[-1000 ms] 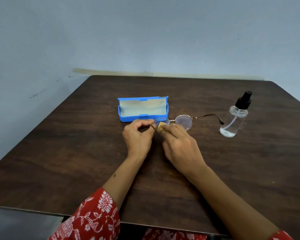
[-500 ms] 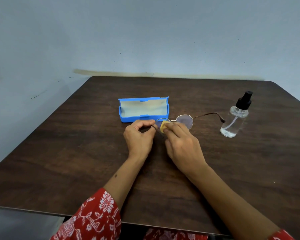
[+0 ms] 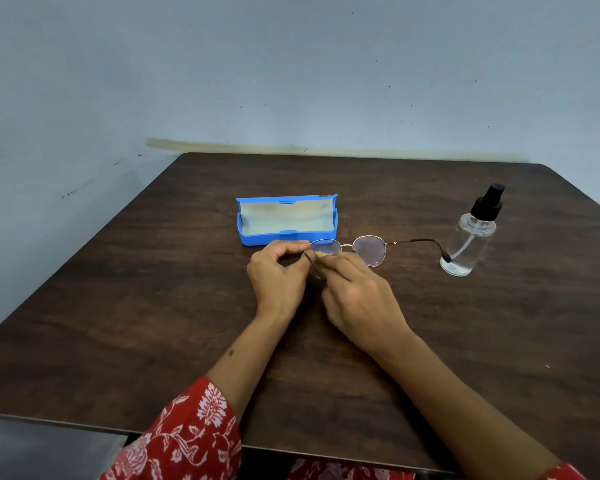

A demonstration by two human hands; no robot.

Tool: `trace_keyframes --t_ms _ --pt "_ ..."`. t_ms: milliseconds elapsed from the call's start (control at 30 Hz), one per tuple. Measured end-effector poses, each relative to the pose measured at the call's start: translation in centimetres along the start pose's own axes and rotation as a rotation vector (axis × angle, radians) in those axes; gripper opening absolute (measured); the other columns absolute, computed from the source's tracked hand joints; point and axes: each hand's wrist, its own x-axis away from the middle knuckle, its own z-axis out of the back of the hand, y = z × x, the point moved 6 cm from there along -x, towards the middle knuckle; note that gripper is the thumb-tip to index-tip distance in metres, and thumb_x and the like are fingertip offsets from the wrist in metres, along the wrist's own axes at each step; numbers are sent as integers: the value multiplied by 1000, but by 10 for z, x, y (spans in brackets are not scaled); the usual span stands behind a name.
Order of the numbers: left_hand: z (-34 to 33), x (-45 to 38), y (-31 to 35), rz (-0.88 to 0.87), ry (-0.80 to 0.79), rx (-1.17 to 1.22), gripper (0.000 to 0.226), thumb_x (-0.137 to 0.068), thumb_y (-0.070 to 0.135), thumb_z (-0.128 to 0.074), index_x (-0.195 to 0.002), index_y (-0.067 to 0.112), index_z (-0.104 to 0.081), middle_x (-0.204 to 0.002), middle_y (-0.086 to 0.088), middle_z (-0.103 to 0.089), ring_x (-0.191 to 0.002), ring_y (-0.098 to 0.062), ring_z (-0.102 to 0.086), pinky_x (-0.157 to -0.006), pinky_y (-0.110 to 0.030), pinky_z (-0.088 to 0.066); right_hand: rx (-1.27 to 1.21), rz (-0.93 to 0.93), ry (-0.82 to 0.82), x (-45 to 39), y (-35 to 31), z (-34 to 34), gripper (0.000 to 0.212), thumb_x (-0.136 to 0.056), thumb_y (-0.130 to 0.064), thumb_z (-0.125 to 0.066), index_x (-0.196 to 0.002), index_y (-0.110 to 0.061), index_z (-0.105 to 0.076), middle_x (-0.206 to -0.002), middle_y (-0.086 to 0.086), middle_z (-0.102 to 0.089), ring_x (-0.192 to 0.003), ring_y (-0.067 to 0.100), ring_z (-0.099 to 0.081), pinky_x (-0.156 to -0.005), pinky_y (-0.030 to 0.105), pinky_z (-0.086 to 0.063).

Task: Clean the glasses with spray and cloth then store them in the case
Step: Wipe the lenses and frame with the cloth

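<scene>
Both hands pinch glasses, cloth.

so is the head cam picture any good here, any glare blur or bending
Head view: soft, even light with only faint shadows under the hands; no strong glare on the glasses or spray bottle. The wide-angle lens splays the table edges outward. The picture is slightly soft, and the yellow cloth behind the lens is mostly hidden by the right hand.
</scene>
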Motion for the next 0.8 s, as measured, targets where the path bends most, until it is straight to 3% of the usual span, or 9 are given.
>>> trace_keyframes --t_ms 200,367,533,700,800 --pt "0 0 -1 0 2 8 14 -69 3 -78 -78 14 -74 -79 -4 -73 -80 -16 -70 -83 -39 -56 104 -81 52 -3 12 2 32 -80 -3 -43 -98 2 -69 -98 11 -68 -96 24 -61 -82 27 -46" --pt "0 0 1 -1 -5 1 21 -70 2 -77 -73 22 -71 -77 1 -71 -80 -15 -69 -84 -38 -56 103 58 21 -2 -2 2 35 -79 -7 -43 -98 1 -70 -99 11 -69 -89 26 -65 -84 27 -43" --pt "-1 0 1 -18 -7 2 14 -69 2 -77 -79 12 -75 -79 -4 -73 -80 -17 -70 -83 -39 -56 165 -92 30 -5 17 0 30 -76 2 -49 -98 1 -69 -101 11 -68 -96 26 -63 -80 25 -47" --pt "-1 0 1 -10 -19 22 15 -70 3 -77 -76 16 -73 -78 -4 -72 -81 -17 -69 -85 -39 -55 134 47 25 -3 1 -1 33 -79 -5 -44 -96 2 -71 -100 12 -69 -93 26 -64 -88 28 -40" --pt "-2 0 0 -5 -22 23 14 -70 3 -78 -76 15 -74 -79 -4 -73 -81 -18 -70 -85 -40 -55 164 6 23 -6 7 -3 30 -82 -3 -47 -100 2 -70 -102 12 -69 -96 26 -64 -86 28 -44"
